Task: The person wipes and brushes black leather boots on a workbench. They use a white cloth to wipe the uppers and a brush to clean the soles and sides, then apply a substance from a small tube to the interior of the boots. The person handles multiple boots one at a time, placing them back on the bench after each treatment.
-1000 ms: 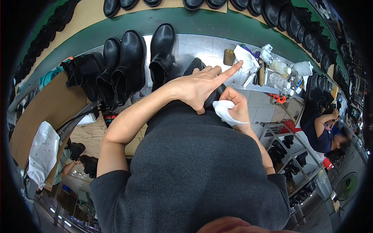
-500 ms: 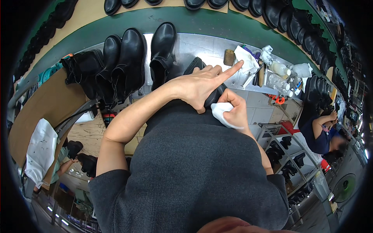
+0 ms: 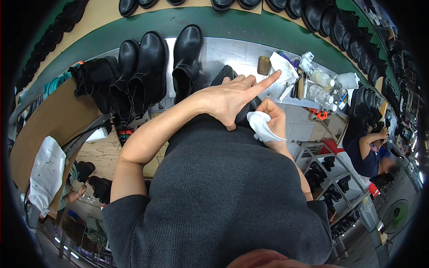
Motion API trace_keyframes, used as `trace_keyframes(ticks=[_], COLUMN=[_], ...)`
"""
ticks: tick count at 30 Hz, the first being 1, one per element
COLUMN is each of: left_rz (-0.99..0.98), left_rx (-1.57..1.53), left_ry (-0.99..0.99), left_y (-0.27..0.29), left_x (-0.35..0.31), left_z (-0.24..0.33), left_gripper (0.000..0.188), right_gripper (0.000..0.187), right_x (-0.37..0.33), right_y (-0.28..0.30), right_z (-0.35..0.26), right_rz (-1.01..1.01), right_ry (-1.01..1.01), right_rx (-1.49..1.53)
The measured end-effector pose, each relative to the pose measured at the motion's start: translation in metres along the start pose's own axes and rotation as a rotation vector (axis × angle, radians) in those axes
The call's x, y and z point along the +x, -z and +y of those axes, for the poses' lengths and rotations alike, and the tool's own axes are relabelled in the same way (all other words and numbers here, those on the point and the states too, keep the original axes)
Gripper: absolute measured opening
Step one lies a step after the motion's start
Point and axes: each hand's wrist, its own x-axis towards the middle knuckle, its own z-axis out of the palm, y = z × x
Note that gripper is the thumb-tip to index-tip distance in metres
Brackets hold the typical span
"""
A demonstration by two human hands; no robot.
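A black leather boot (image 3: 241, 115) lies in front of my body at the near edge of the metal worktop, mostly covered by my left hand (image 3: 232, 100). That hand grips it with the thumb on the near side and some fingers curled over it, while the index finger points out to the right. Just right of the boot, my right hand (image 3: 275, 117) is closed on a white cloth (image 3: 261, 126), which hangs down over the wrist. Whether the cloth touches the boot I cannot tell.
Black boots (image 3: 152, 58) stand left on the metal worktop (image 3: 223, 52). A brush (image 3: 263, 65), white cloth pieces and plastic bottles (image 3: 321, 94) lie right. More black shoes line a green-edged conveyor (image 3: 214, 24) beyond. Shoe racks (image 3: 328, 178) and another person (image 3: 368, 154) are at right.
My right hand has shifted slightly up and right with the white cloth, whose folds now show differently. My left hand stays on the boot. Another person's hand at lower left has moved.
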Motion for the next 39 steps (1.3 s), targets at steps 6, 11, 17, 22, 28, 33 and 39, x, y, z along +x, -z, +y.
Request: trace_keyframes(ticks=[6,11,17,22,28,33,39], left_rz=[-0.007,-0.015,-0.016,-0.012,-0.026,-0.013,-0.03], left_rx=[-0.024,-0.024,-0.027,-0.03,-0.017,-0.004,-0.029], left_ry=[-0.002,0.001,0.01,0.006,0.016,0.008,0.018], left_y=[0.002,0.002,0.002,0.002,0.003,0.001,0.004], left_x=[-0.001,0.0,0.0,-0.001,-0.001,-0.001,-0.001], left_z=[0.0,0.001,0.002,0.001,0.002,0.001,0.003], left_gripper=[0.143,0.143,0.144,0.143,0.142,0.142,0.143], right_gripper=[0.024,0.016,0.019,0.023,0.014,0.015,0.015], right_x=[0.002,0.003,0.003,0.001,0.001,0.0,0.002], right_y=[0.013,0.005,0.011,0.004,0.008,0.005,0.007], right_z=[0.009,0.005,0.013,0.01,0.009,0.013,0.011], right_rz=[-0.147,-0.023,-0.08,-0.019,-0.068,-0.001,-0.055], right_ry=[0.14,0.013,0.184,0.074,0.189,0.077,0.134], right_rx=[-0.259,-0.116,-0.298,-0.113,-0.283,-0.049,-0.2])
